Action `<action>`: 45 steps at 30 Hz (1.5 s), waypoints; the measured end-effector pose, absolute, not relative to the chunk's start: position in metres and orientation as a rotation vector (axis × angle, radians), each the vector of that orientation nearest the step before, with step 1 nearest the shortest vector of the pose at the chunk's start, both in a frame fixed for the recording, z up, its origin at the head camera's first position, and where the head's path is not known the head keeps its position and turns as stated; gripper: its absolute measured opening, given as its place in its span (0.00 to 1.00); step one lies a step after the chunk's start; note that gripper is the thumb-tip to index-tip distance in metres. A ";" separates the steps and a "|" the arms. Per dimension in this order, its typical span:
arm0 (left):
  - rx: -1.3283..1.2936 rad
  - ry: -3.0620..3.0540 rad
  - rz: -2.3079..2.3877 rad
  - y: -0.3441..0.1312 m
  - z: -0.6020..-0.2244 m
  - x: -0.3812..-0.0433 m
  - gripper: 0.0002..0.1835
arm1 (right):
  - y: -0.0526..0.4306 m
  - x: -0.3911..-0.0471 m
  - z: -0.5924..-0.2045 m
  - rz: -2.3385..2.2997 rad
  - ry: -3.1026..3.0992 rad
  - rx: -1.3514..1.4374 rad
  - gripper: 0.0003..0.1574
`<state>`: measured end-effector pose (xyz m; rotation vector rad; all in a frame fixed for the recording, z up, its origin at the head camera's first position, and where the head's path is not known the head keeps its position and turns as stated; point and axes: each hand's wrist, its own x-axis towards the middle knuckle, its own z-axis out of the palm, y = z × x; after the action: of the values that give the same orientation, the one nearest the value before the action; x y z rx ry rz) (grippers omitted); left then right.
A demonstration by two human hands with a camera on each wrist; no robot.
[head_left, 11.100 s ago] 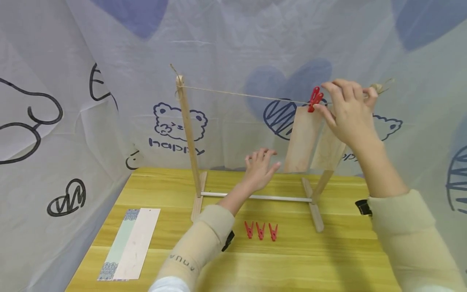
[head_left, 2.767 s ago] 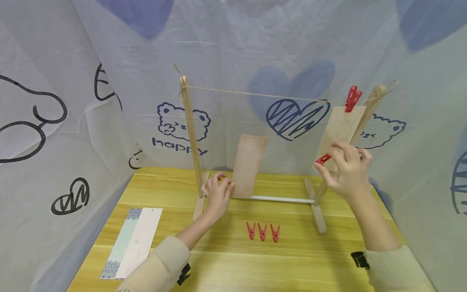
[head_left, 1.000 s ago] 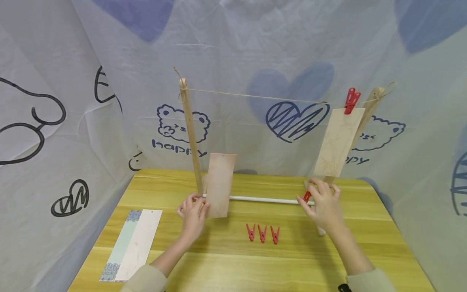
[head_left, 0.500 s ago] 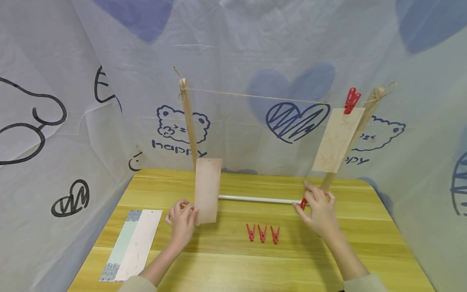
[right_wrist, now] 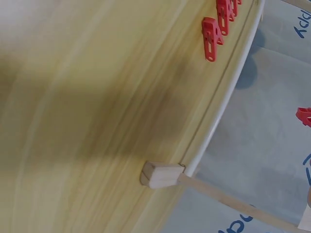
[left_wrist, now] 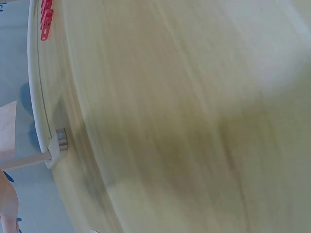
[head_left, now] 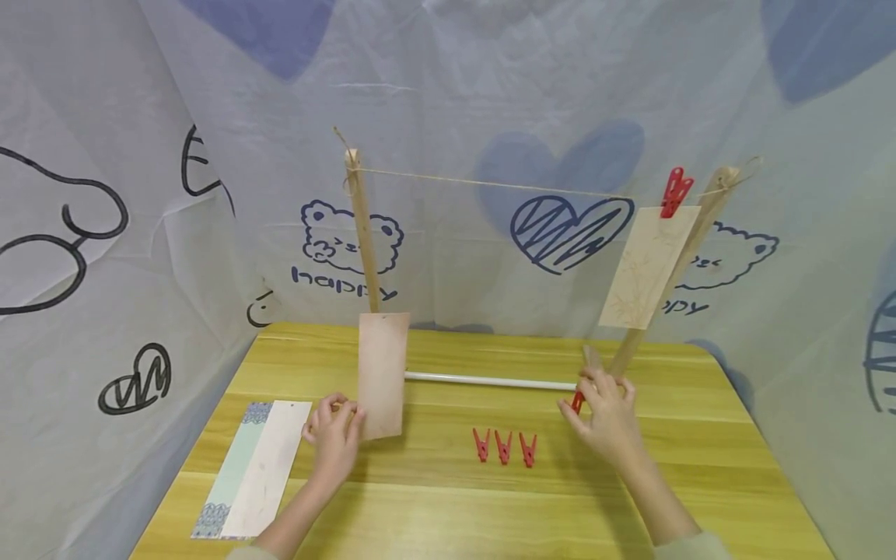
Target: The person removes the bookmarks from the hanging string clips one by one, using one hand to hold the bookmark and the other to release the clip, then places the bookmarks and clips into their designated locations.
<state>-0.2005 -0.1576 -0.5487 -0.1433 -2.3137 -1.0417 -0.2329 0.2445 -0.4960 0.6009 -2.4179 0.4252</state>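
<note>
My left hand (head_left: 334, 437) pinches the lower left edge of a pale pinkish card (head_left: 383, 377), held upright in front of the left post. Between the thumb and fingers of my right hand (head_left: 607, 412) is a red clothespin (head_left: 577, 400), low by the stand's right foot. A second cream card (head_left: 649, 268) hangs from the string (head_left: 483, 183) by another red clothespin (head_left: 676, 193), near the right post. In the left wrist view, part of the pinkish card (left_wrist: 7, 130) shows at the left edge. The right wrist view catches the held clothespin (right_wrist: 304, 115) at its right edge.
A wooden stand with a left post (head_left: 362, 233), a right post (head_left: 693, 249) and a white crossbar (head_left: 490, 380) is on the yellow wood-grain table (head_left: 490, 513). Three red clothespins (head_left: 504, 448) lie in a row in front. Two long cards (head_left: 262, 474) lie at the left.
The pinkish card hung clipped on the string earlier; it is now off it, in my left hand. That hand has moved left and down with it; my right hand has come down with the clothespin.
</note>
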 end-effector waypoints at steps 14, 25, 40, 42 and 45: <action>-0.042 -2.316 -1.024 -0.177 -0.561 -0.186 0.06 | 0.242 -0.227 -0.512 0.454 -2.426 0.594 0.21; 0.037 -2.343 -1.029 -0.193 -0.566 -0.173 0.03 | 0.241 -0.224 -0.525 0.465 -2.458 0.583 0.18; 0.147 -2.306 -1.048 -0.210 -0.581 -0.160 0.10 | 0.240 -0.220 -0.542 0.494 -2.485 0.531 0.17; 0.153 -2.279 -1.051 -0.212 -0.583 -0.159 0.11 | 0.240 -0.219 -0.544 0.507 -2.497 0.524 0.17; 0.171 -2.257 -1.044 -0.215 -0.585 -0.156 0.14 | 0.239 -0.218 -0.548 0.515 -2.515 0.516 0.16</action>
<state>-0.1563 -0.2147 -0.5850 0.1706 -2.2568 -1.0440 -0.2185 0.2389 -0.5475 0.5162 -2.5153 0.5150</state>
